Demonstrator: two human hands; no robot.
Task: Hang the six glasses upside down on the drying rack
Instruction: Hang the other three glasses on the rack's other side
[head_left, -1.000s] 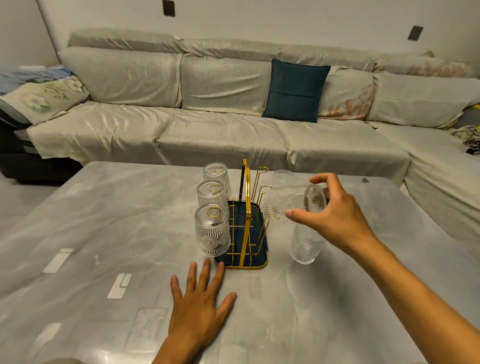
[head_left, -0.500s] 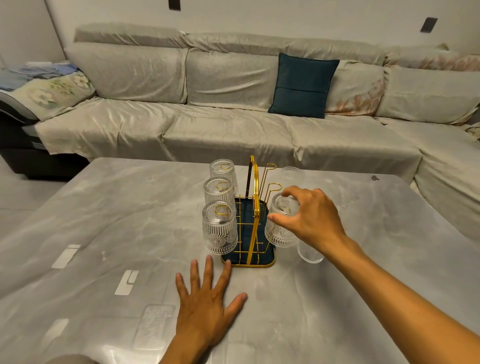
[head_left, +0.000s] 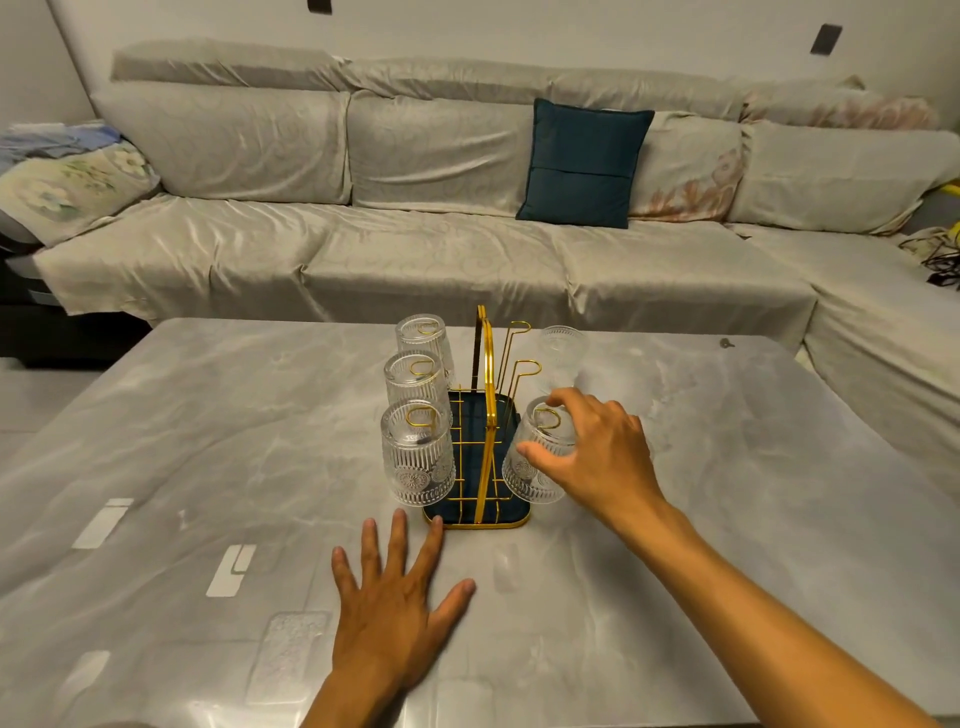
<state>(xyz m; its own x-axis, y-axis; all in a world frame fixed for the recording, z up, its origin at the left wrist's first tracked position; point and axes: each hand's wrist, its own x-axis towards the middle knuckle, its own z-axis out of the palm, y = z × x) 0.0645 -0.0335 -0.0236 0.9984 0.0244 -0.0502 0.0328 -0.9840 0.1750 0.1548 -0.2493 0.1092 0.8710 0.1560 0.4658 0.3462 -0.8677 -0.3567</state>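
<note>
A gold wire drying rack (head_left: 487, 415) with a dark blue base stands mid-table. Three ribbed clear glasses hang upside down on its left pegs: near (head_left: 417, 454), middle (head_left: 414, 379), far (head_left: 422, 335). My right hand (head_left: 592, 457) grips a fourth glass (head_left: 530, 467), upside down over the near right peg, whose gold loop shows through its base. Another glass (head_left: 562, 356) stands on the table beyond the rack's right side. The two far right pegs are bare. My left hand (head_left: 395, 597) lies flat on the table, fingers spread, just in front of the rack.
The grey marble-look table (head_left: 208, 467) has pale reflections on its near left. A long grey sofa (head_left: 415, 234) with a teal cushion (head_left: 584, 161) runs behind and around the right side. A small dark object (head_left: 724, 342) lies at the table's far right edge.
My right hand turned the glass from sideways to upside down and lowered it onto the near right peg. The left hand stayed flat. The camera moved closer.
</note>
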